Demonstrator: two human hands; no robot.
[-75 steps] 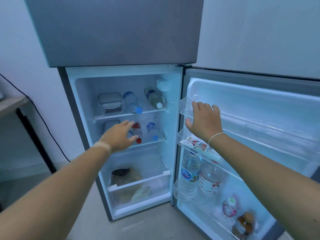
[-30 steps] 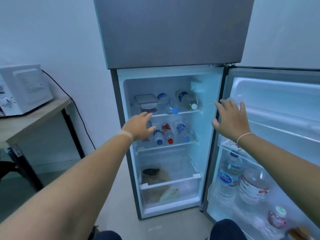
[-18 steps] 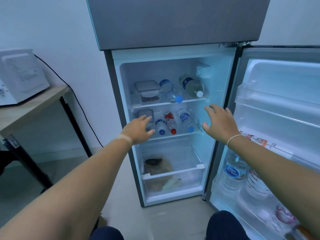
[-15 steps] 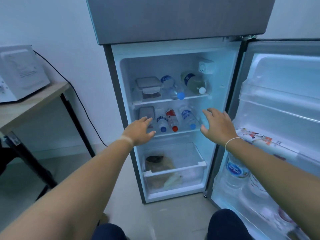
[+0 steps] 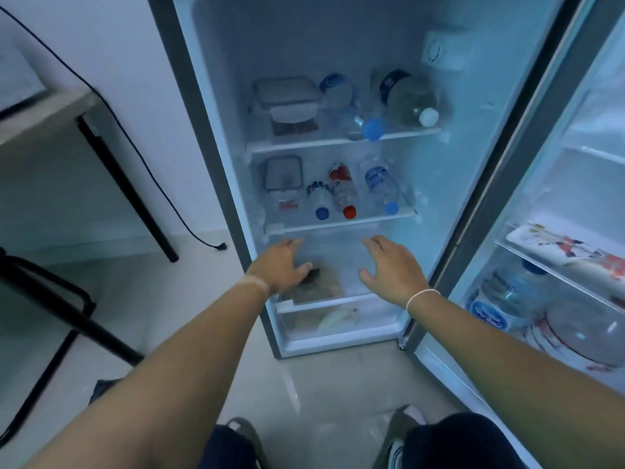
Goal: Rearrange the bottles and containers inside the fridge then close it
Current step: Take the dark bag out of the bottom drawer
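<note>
- The fridge (image 5: 216, 137) stands open, its door (image 5: 527, 137) swung out to the right
- Both arms reach in low; the left hand (image 5: 280, 265) and the right hand (image 5: 394, 265) hover just below the lower shelf (image 5: 338, 224), above the crisper drawer (image 5: 338, 328), fingers spread and holding nothing
- On the upper shelf (image 5: 341, 141), a lidded container (image 5: 287, 98) sits at the left, a blue-capped bottle (image 5: 351, 110) lies in the middle and a larger white-capped bottle (image 5: 406, 96) lies at the right
- On the lower shelf a small lidded box (image 5: 283, 173) is far left; three bottles lie beside it with caps facing near: a short blue-capped one (image 5: 318, 198), a red-capped bottle (image 5: 343, 189) and another blue-capped one (image 5: 380, 187)
- The drawer holds a dark item and bagged food, partly hidden by the left hand
- Door racks at right carry a flat printed packet (image 5: 568, 247) above two big water bottles (image 5: 507, 299)
- To the left, a desk (image 5: 44, 113) with black legs, a black cable (image 5: 142, 154) trailing to the floor (image 5: 321, 384), and a dark chair frame (image 5: 50, 299)
</note>
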